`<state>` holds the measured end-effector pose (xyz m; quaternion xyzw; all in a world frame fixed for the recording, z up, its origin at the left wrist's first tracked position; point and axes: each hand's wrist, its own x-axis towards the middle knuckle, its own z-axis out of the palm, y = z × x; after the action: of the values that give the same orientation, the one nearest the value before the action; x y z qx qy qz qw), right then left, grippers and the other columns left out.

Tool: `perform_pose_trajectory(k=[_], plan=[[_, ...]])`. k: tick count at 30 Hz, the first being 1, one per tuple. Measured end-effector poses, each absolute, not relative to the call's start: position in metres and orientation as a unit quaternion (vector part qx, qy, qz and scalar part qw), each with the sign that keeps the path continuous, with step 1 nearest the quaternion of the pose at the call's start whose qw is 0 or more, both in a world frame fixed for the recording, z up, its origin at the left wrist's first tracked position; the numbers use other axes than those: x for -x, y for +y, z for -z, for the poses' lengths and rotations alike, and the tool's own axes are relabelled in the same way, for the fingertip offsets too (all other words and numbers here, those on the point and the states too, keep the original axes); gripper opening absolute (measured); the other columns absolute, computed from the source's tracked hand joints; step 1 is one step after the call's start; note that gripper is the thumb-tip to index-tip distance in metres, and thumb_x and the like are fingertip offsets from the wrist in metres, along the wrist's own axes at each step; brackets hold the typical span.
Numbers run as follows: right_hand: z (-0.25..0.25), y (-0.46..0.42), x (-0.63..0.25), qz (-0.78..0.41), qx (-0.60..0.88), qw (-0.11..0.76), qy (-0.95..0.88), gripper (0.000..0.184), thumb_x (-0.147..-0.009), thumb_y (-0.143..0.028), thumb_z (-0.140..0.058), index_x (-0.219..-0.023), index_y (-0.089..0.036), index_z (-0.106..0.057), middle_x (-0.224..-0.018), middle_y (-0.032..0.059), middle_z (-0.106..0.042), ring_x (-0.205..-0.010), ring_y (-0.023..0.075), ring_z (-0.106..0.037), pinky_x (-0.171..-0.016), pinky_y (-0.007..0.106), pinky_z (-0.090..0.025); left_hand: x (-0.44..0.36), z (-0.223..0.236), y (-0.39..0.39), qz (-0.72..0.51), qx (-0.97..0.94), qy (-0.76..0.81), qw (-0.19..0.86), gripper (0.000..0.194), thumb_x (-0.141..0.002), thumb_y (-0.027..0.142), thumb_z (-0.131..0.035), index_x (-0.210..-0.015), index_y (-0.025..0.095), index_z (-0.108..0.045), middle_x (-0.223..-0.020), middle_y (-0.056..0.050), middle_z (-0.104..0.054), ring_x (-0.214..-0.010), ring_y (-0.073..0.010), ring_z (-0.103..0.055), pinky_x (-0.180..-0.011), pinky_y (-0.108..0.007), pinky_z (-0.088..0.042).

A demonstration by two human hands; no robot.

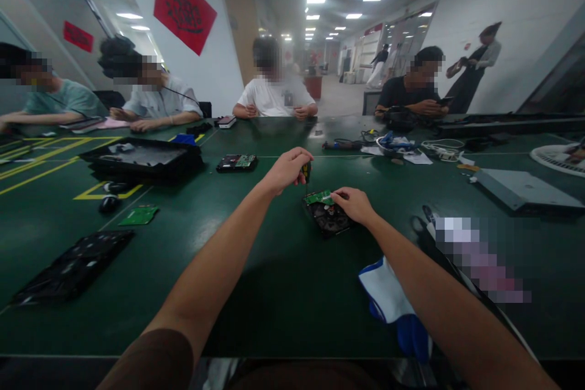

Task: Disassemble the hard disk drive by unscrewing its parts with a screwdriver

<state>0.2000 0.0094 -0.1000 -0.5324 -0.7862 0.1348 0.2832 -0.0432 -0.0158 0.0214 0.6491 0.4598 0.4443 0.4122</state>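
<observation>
A hard drive [329, 219] lies on the green table in front of me, its dark underside up. Over its far edge is a green circuit board [317, 197]. My left hand [289, 170] is closed around the dark and yellow handle of a screwdriver [306, 170], which stands upright with its thin shaft pointing down at the board's far left corner. The tip is too small to make out. My right hand [354, 203] pinches the right end of the board, fingers pressed together beside the drive.
Blue-and-white gloves [388, 292] lie near my right forearm. Another hard drive [236, 162], a loose green board [139, 215], a black tray [137, 155], a dark panel [73, 265] and a grey metal case [525, 189] are around. Several people sit across the table.
</observation>
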Motion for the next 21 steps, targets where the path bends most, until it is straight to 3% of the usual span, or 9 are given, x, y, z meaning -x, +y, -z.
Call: perform_pose_trajectory(k=[3, 8, 14, 21], plan=[[0.099, 0.009, -0.2, -0.137, 0.533, 0.278, -0.787, 0.034, -0.094, -0.05, -0.055, -0.099, -0.025, -0.077, -0.106, 0.0043, -0.075, -0.094, 0.0212, -0.067, -0.082, 0.03, -0.048, 0.04, -0.015, -0.011, -0.48, -0.65, 0.477, 0.345, 0.018, -0.091, 0.026, -0.045, -0.106, 0.023, -0.054, -0.084, 0.0, -0.067, -0.046, -0.0079, -0.058, -0.041, -0.018, -0.038], [0.098, 0.009, -0.199, -0.134, 0.53, 0.279, -0.79, 0.032, -0.094, -0.048, -0.055, -0.098, -0.025, -0.077, -0.105, 0.0038, -0.075, -0.095, 0.0212, -0.067, -0.082, 0.03, -0.047, 0.037, -0.004, -0.008, -0.483, -0.703, 0.478, 0.209, 0.02, -0.1, 0.033, -0.038, -0.105, 0.024, -0.055, -0.079, 0.002, -0.065, -0.049, -0.009, -0.058, -0.05, -0.021, -0.044], [0.095, 0.007, -0.198, -0.134, 0.535, 0.273, -0.788, 0.031, -0.094, -0.047, -0.056, -0.098, -0.025, -0.077, -0.106, 0.004, -0.075, -0.094, 0.0209, -0.067, -0.081, 0.03, -0.047, 0.036, 0.007, -0.007, -0.463, -0.756, 0.463, 0.007, 0.026, -0.091, 0.039, -0.063, -0.111, 0.023, -0.063, -0.104, -0.006, -0.061, -0.07, -0.014, -0.06, -0.075, -0.031, -0.051], [0.094, 0.005, -0.198, -0.138, 0.533, 0.275, -0.788, 0.031, -0.095, -0.047, -0.055, -0.098, -0.025, -0.077, -0.105, 0.0042, -0.076, -0.093, 0.0206, -0.068, -0.08, 0.029, -0.047, 0.035, 0.016, -0.002, -0.419, -0.79, 0.447, 0.009, 0.043, -0.097, 0.024, -0.05, -0.139, 0.02, -0.05, -0.125, -0.014, -0.063, -0.112, -0.026, -0.062, -0.098, -0.04, -0.047]])
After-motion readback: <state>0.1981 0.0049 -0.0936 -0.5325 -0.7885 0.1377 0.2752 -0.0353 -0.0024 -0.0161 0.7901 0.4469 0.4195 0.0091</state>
